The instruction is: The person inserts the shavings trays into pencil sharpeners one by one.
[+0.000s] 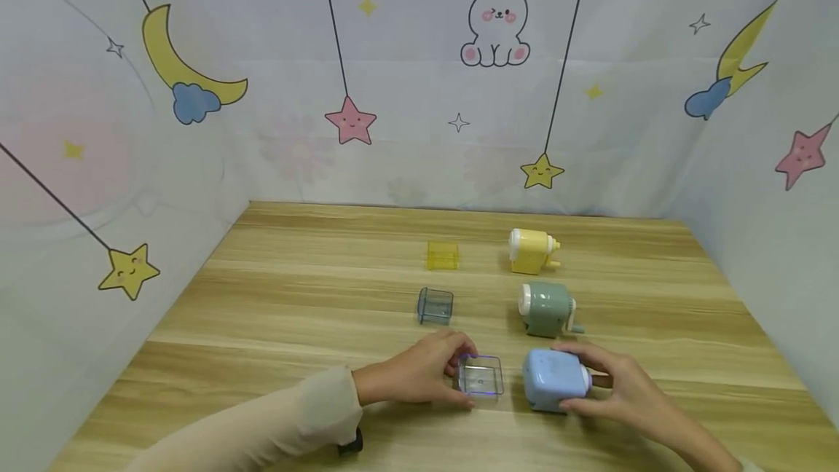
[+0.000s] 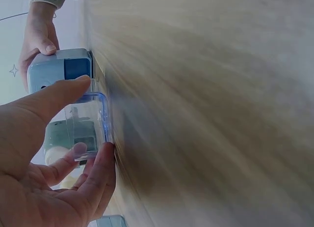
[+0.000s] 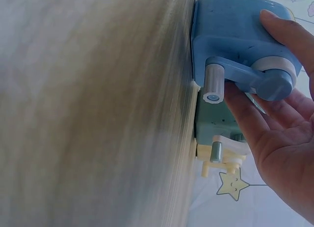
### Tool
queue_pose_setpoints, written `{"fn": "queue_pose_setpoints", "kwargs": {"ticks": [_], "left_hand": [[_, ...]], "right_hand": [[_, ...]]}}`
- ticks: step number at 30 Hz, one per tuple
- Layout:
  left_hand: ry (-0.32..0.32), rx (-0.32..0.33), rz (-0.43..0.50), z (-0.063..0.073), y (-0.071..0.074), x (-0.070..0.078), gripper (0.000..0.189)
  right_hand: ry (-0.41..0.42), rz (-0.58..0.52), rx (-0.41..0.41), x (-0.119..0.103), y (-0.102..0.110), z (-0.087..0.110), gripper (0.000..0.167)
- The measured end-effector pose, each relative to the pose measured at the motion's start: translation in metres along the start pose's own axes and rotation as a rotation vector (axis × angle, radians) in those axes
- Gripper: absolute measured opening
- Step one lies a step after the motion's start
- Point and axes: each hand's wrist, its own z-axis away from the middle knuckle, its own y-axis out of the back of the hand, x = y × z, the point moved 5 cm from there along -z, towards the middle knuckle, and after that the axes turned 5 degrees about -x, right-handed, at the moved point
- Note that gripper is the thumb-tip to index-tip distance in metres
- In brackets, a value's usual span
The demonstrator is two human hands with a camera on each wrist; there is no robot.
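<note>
Blue sharpener stands on the table, right hand gripping its crank end. Left hand holds a clear container between thumb and fingers, just left of the blue sharpener. Beyond that landmark: green sharpener, then yellow sharpener. Beyond and left of it: grey-blue container, yellow container.

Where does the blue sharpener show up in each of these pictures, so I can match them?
Head: the blue sharpener is right of centre, towards the bottom, held by the right hand.
Left wrist: it is at the upper left, with the right hand on it.
Right wrist: it is at the upper right, in that same hand.
Shared landmark: the green sharpener, just beyond it in the head view and below it in both wrist pictures.
</note>
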Motion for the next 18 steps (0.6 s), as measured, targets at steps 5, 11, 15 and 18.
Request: {"fn": "queue_pose_setpoints", "kwargs": {"ticks": [5, 11, 15, 18], "left_hand": [[0.001, 0.0, -0.023, -0.009, -0.006, 0.004, 0.059], [-0.012, -0.009, -0.054, -0.018, -0.011, 0.013, 0.059], [-0.019, -0.008, -0.07, -0.021, -0.012, 0.017, 0.059], [-0.017, -0.008, -0.06, -0.023, -0.014, 0.018, 0.059]], "right_hand": [[-0.002, -0.003, -0.002, 0.001, -0.001, 0.001, 0.064], [0.019, -0.015, 0.004, 0.0, 0.0, 0.001, 0.064], [0.025, -0.011, 0.007, 0.0, 0.0, 0.001, 0.065], [0.024, -0.012, 0.002, 0.0, 0.0, 0.0, 0.065]]}}
